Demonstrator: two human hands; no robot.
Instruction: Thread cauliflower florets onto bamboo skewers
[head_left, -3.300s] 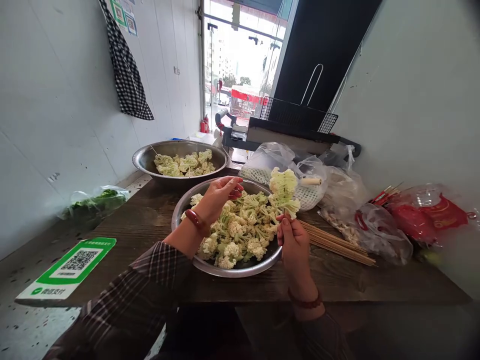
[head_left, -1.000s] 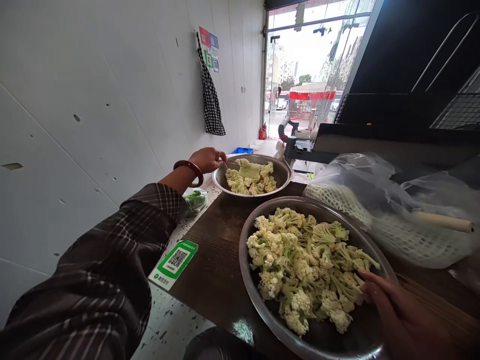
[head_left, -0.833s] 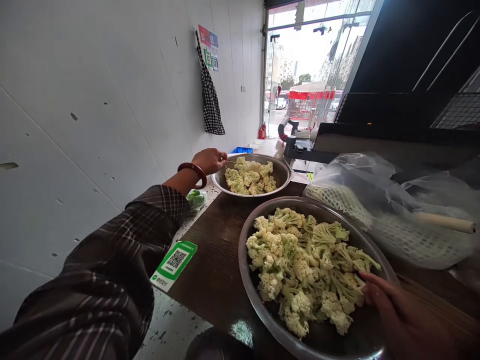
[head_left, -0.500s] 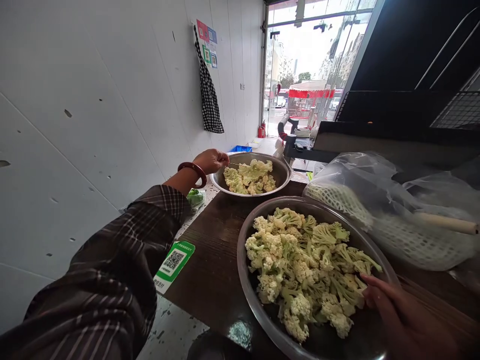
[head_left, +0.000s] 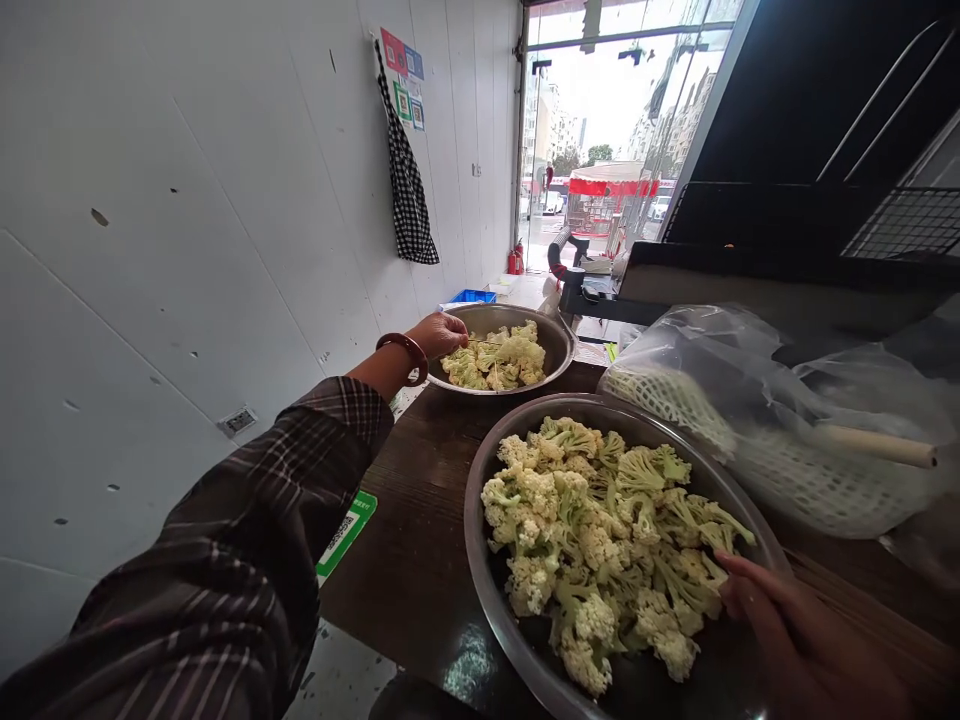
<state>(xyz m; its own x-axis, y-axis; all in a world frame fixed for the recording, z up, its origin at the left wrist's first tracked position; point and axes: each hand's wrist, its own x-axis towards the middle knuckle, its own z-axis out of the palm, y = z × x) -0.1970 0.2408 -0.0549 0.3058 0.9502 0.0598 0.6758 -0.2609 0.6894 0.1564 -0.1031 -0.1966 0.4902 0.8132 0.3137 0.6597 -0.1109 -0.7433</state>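
As our left grip (head_left: 441,336) reaches out over the rim of the far bowl (head_left: 556,342), we have thumb and fingers pinched together on a thin skewer (head_left: 480,343), its other end running to the pale cauliflower (head_left: 523,352) inside that bowl. On the same wrist we wear a reddish-brown bangle (head_left: 409,352), just ahead of our plaid sleeve (head_left: 255,530). Our right grip (head_left: 795,620) is at the right side of the near bowl (head_left: 475,535), fingertips up against the heaped florets (head_left: 592,540); we can't tell whether it's clamped on one. Both bowls sit on our dark bench (head_left: 416,500), and we spot a green code card (head_left: 349,535) partly behind the sleeve. To the right, we've got clear plastic bags (head_left: 712,335) with a tan rod (head_left: 877,443); beyond the far bowl, a blue crate (head_left: 474,296).
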